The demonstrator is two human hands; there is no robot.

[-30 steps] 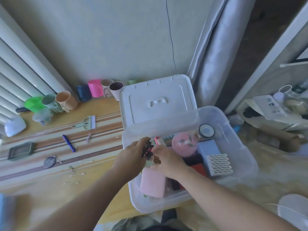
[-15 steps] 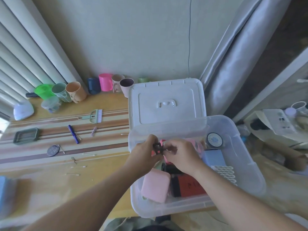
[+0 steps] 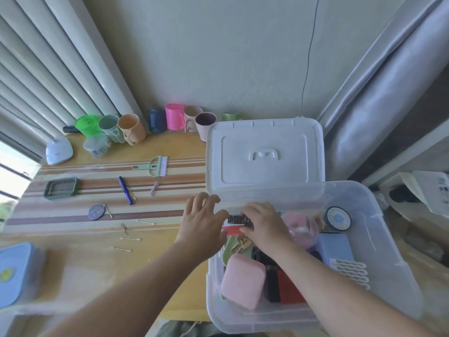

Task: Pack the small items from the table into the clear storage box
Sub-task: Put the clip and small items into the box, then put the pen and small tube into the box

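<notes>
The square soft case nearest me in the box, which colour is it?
Pale pink, head view.

Cups row at wall: bright pink cup (image 3: 174, 116), green cup (image 3: 88, 125). Grey curtain (image 3: 379, 93) on right, window blinds (image 3: 36, 76) on left.

Against the clear storage box (image 3: 379, 239), standing at the table's (image 3: 85, 271) right end: cups left of its lid, eight — green (image 3: 88, 124), grey-green (image 3: 111, 127), orange (image 3: 132, 128), navy (image 3: 157, 120), pink (image 3: 174, 116), beige (image 3: 192, 116), purple-lined (image 3: 205, 125), pale green (image 3: 229, 116); cotton swabs left of it, four or more; pens (image 3: 125, 193), one; brushes (image 3: 155, 166), one; hands at its rim, two.
</notes>
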